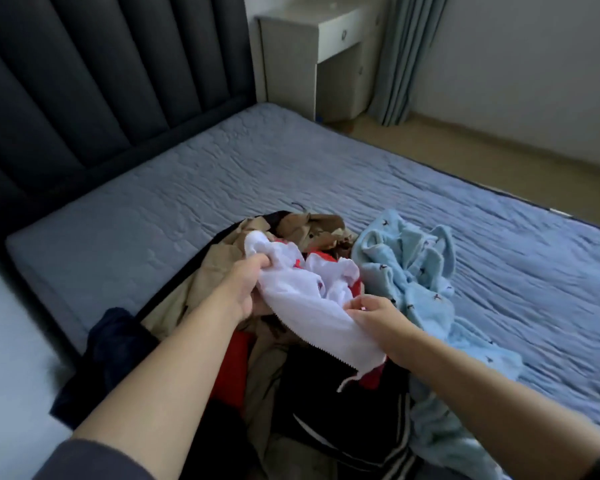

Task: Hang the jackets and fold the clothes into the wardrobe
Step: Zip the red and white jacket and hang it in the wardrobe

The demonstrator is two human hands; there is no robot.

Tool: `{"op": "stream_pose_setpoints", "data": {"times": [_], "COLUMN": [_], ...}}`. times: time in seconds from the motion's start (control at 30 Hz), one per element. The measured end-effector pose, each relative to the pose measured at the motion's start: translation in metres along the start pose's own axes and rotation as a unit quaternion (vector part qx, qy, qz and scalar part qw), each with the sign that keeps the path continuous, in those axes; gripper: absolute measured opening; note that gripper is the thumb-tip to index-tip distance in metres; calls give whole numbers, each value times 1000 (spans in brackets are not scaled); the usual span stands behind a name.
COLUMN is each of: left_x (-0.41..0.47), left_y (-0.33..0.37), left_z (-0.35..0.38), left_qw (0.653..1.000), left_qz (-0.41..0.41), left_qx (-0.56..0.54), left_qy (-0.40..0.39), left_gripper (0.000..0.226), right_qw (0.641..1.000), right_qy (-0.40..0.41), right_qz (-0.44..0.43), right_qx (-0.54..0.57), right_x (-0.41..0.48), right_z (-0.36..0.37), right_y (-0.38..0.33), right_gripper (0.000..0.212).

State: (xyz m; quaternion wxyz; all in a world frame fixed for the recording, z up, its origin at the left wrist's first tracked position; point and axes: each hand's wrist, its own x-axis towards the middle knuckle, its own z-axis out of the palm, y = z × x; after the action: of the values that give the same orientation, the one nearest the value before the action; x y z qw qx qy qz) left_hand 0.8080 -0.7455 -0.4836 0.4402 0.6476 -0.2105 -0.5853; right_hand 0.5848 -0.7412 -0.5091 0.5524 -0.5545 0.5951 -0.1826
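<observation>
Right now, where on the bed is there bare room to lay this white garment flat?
The bedspread is bare between the headboard and the clothes pile, and again right of the light blue garment. It is crowded at the near edge, where the pile lies under the left hand and right hand, which grip the white garment.

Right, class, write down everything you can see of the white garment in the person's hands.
The white garment is soft, thin-looking cloth, crumpled and bunched, with a zigzag lower edge and a loose cord dangling. The left hand grips its left side; the right hand pinches its lower right part. It is held over a pile of clothes on the bed, beside a light blue garment.
</observation>
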Motion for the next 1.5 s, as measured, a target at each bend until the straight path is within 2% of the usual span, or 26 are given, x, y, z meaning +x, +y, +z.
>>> {"op": "stream_pose_setpoints", "data": {"times": [0.17, 0.27, 0.33, 0.4, 0.43, 0.5, 0.6, 0.7, 0.77, 0.9, 0.97, 1.03, 1.17, 1.23, 1.27, 1.33, 1.37, 1.4, 1.43, 1.47, 1.5], "left_x": [-115, -166, -188, -195, -193, -184, -165, -149, -139, -118, -98, -71, -21, -4, 0, 3, 4, 5, 5, 5, 6], "left_y": [37, 38, 29, 11, -3, -36, -95, -154, -187, -227, -236, -248, -272, -287, -296, -316, -326, -333, -338, -343, -347], "left_z": [44, 80, 101, 112, 113, 108, 95, 75, 63, 48, 47, 47, 60, 73, 80, 92, 96, 98, 99, 98, 96], "left_qw": [993, 992, 997, 998, 992, 969, 923, 859, 819, 764, 736, 716, 739, 736, 734, 744, 752, 744, 714, 676, 652], "left_qz": [78, 63, 29, -32, -59, -92, -132, -172, -180, -233, -188, -126, -22, 22, 29, 21, 6, -14, -23, -17, -4], "left_qx": [-73, -97, -52, 51, 113, 227, 359, 479, 545, 591, 637, 675, 664, 664, 662, 650, 647, 660, 695, 733, 755], "left_qy": [-45, -43, -39, -25, -8, 24, 43, 58, 13, -112, -134, -121, -112, -133, -149, -153, -130, -100, -81, -73, -68], "left_gripper": [40, 45, 44, 31, 28, 27, 40, 51, 54, 36, 30, 35, 50, 64, 73, 86, 90, 89, 84, 73, 58], "right_qw": [999, 997, 991, 978, 968, 954, 938, 927, 930, 926, 928, 933, 934, 935, 937, 950, 965, 978, 985, 988, 989], "right_qy": [4, -36, -71, -85, -76, -47, -41, -28, -20, -39, -24, 14, 188, 189, 157, 82, 58, 48, 57, 80, 107], "right_qz": [12, 55, 84, 82, 74, 75, 111, 141, 155, 164, 161, 138, 56, 53, 64, 71, 59, 40, 30, 32, 39], "right_qx": [-50, -51, -77, -174, -225, -288, -326, -346, -332, -337, -336, -333, -298, -295, -305, -292, -250, -199, -159, -126, -91], "right_x": [-103, -151, -175, -184, -185, -184, -178, -167, -158, -135, -119, -101, -68, -51, -44, -36, -35, -36, -37, -39, -43], "right_z": [-85, -125, -139, -143, -141, -133, -113, -89, -71, -39, -26, -16, -3, 2, 3, 6, 7, 6, 4, -1, -9], "right_y": [-48, -57, -50, -31, -16, 22, 90, 155, 193, 242, 254, 263, 270, 273, 276, 285, 287, 290, 292, 295, 297], "right_gripper": [19, 17, 13, 7, 11, 21, 17, 24, 24, 13, 13, 23, 55, 62, 58, 33, 23, 18, 17, 17, 19]}}
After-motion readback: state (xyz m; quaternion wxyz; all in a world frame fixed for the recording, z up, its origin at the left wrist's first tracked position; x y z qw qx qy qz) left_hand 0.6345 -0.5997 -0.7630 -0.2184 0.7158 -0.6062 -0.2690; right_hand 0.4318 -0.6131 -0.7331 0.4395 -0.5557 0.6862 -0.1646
